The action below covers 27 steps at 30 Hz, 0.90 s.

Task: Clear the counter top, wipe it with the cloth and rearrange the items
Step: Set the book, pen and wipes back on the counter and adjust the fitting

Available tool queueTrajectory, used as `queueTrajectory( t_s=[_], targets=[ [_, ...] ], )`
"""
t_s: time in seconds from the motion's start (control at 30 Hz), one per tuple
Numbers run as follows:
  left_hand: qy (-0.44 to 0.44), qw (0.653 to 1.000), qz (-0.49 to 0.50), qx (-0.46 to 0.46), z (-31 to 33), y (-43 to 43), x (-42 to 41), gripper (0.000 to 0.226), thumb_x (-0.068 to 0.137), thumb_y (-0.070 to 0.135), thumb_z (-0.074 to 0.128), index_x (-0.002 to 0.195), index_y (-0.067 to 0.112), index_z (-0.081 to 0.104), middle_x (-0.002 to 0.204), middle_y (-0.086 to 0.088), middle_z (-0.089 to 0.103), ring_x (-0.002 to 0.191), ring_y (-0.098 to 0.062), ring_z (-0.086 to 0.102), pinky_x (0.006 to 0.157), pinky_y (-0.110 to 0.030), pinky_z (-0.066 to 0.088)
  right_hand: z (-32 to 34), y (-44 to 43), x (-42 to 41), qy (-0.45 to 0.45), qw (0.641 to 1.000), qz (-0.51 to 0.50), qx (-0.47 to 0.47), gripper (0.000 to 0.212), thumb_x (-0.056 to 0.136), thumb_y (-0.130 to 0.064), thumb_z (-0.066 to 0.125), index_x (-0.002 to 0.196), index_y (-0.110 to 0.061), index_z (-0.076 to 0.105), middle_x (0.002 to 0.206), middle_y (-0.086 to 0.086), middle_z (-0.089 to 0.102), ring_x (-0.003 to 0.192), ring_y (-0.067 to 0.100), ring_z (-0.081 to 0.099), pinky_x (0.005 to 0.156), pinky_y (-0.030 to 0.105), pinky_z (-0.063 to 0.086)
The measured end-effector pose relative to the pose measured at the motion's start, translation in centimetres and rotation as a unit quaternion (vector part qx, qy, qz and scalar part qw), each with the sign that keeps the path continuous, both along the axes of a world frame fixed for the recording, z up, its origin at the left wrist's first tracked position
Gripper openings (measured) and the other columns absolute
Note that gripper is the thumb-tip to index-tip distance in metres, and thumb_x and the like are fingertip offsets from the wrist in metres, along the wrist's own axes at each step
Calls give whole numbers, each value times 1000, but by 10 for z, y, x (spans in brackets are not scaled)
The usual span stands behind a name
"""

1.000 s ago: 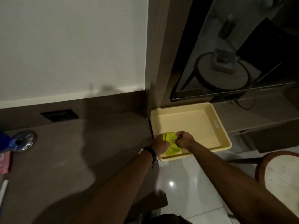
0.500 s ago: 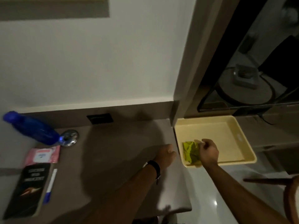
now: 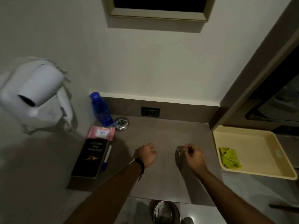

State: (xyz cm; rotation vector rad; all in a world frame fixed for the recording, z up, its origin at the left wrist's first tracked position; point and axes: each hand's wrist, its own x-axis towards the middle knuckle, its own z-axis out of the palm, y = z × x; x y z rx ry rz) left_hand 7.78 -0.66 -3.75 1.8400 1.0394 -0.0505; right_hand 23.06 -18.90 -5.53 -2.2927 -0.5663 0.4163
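Observation:
The grey-brown counter top (image 3: 161, 139) runs along the wall. At its left end stand a blue bottle (image 3: 101, 110), a round metal ashtray (image 3: 121, 123), a pink wipes pack (image 3: 101, 133), a dark book (image 3: 90, 157) and a white pen with a blue cap (image 3: 107, 157). The green cloth (image 3: 229, 158) lies folded in the cream tray (image 3: 265, 159), to the right of the counter. My left hand (image 3: 148, 153) hovers over the counter's middle, fingers curled, holding nothing. My right hand (image 3: 193, 156) hangs beside it, fingers loosely bent, also holding nothing.
A white wall-mounted hair dryer (image 3: 34, 101) hangs at the left. A power socket (image 3: 150, 112) sits in the backsplash. A metal bin (image 3: 166, 212) stands on the floor below the counter edge. A dark screen (image 3: 275, 104) is at the right.
Both hands let go of the green cloth, which stays in the tray, and moved left over the counter. The view swung left and up, showing the items at the left end.

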Motion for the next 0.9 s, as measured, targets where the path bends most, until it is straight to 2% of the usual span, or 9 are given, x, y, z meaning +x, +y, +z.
queueTrajectory(
  t_s=[0.23, 0.37, 0.53, 0.67, 0.77, 0.9],
  targets=[
    [35, 997, 38, 54, -16, 44, -117, 22, 88, 8, 61, 106, 5, 72, 111, -9, 75, 108, -23, 68, 96, -22, 50, -19, 20, -64, 62, 996, 10, -59, 12, 101, -15, 63, 105, -7, 71, 98, 13, 75, 96, 33, 71, 91, 43, 58],
    [27, 997, 51, 48, -35, 59, -162, 14, 85, -1, 63, 97, -6, 70, 103, -22, 72, 104, -33, 68, 95, -36, 53, -35, 23, -98, 67, 994, -8, -90, 15, 98, -14, 66, 107, -4, 72, 107, 16, 77, 104, 35, 72, 95, 39, 55],
    [72, 992, 78, 68, -46, 71, -193, 17, 88, 7, 62, 100, -3, 68, 103, -20, 72, 103, -31, 67, 93, -35, 54, -43, 25, -131, 96, 990, -31, -98, 17, 96, -11, 69, 111, -4, 73, 112, 15, 77, 110, 33, 72, 101, 41, 55],
    [131, 977, 84, 144, -43, 83, -195, 29, 92, 17, 57, 116, 1, 62, 119, -16, 65, 114, -30, 62, 100, -38, 50, -39, 31, -145, 114, 989, -23, -93, 14, 95, -10, 70, 108, -6, 72, 110, 11, 78, 107, 29, 73, 101, 39, 55],
    [146, 970, 93, 173, -42, 93, -194, 30, 92, 18, 58, 116, 2, 59, 123, -17, 61, 115, -31, 60, 99, -42, 51, -36, 33, -150, 114, 988, -15, -102, 13, 95, -12, 70, 107, -9, 72, 109, 7, 78, 105, 25, 73, 100, 36, 54],
    [213, 955, 45, 202, -43, 105, -191, 29, 95, 21, 57, 117, 5, 66, 122, -14, 65, 114, -28, 65, 96, -38, 57, -38, 32, -152, 127, 987, -14, -102, 11, 93, -9, 71, 104, -7, 71, 106, 9, 78, 103, 28, 74, 100, 39, 55]
  ],
)
